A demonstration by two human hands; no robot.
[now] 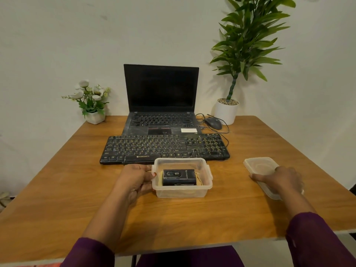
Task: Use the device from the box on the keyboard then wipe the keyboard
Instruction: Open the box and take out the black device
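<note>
1. The left hand [134, 178] curls round the left end of the clear rectangular plastic box [182, 191] on the wood-grain table [57, 189]. The blocky black device [179, 177] lies inside.
2. The right hand [283, 180] lies over the translucent lid [258, 164]; whether it grips cannot be told.
3. The dusty black keyboard [163, 149] lies just behind the box.

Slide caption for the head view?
Left hand grips the open box, device inside; right hand holds its lid on the table; keyboard behind.

i see the box [181, 192] on the tabletop [57, 189] just before the keyboard [165, 149], with the device [179, 177] in it. the laptop [160, 87] stands behind the keyboard, the mouse [213, 123] to its right. the lid [259, 165] lies right of the box.
</note>
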